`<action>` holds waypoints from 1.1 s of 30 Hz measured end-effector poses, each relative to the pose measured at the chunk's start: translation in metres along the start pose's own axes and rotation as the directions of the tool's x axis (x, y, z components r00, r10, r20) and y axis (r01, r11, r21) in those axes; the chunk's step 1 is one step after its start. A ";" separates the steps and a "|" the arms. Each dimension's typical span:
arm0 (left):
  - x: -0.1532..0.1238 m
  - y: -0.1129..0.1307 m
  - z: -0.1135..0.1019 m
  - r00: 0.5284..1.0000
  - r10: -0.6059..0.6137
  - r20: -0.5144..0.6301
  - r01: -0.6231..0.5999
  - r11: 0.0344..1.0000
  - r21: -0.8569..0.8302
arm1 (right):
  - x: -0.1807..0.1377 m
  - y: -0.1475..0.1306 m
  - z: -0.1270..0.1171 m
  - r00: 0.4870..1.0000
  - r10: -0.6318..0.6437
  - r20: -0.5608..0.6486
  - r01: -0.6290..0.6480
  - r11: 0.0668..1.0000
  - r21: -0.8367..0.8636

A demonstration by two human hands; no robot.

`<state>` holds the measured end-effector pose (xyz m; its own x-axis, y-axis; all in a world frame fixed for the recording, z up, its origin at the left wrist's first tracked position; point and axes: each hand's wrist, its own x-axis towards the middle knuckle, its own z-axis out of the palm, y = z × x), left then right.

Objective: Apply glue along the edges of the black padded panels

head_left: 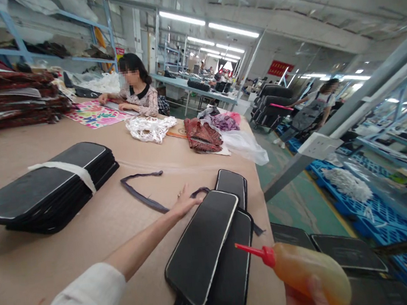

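My right hand (308, 297) is wrapped round a squeeze bottle (308, 270) of amber liquid, tilted with its red nozzle pointing left over the black panels. My left hand (186, 203) lies low over the table with fingers stretched out, its thumb at the left edge of the top black panel (205, 245). Whether the thumb presses on that panel I cannot tell. More black panels (233, 257) with pale edge lines lie overlapped beneath it. A dark cloth strip (142, 196) runs along the table beside my left hand and partly under the panels.
A strapped stack of black panels (49, 185) stands at the left of the brown-covered table (137, 282). Across it a person (139, 89) works at a patterned sheet. Folded red fabric (203, 135) lies at the far edge. A slanted metal post (349, 111) rises on the right.
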<state>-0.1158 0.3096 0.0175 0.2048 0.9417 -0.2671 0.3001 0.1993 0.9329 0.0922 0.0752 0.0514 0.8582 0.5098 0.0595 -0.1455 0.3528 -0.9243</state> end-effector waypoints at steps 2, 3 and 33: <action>-0.015 -0.025 -0.012 0.995 -0.091 0.046 0.091 0.996 0.002 | -0.003 -0.006 0.010 0.979 0.123 -0.161 -0.110 0.990 0.089; -0.024 -0.038 -0.016 0.984 -0.151 0.096 0.154 0.988 -0.022 | -0.005 -0.008 0.014 0.961 0.183 -0.209 -0.158 0.979 0.131; -0.095 0.006 -0.071 0.838 0.010 0.546 0.336 0.779 -0.529 | -0.006 -0.028 0.038 0.995 0.101 -0.026 -0.099 0.993 0.071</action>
<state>-0.1995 0.2401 0.0652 0.6834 0.6425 -0.3467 -0.1905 0.6153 0.7649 0.0731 0.0919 0.0916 0.8518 0.5220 -0.0443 -0.2642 0.3551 -0.8967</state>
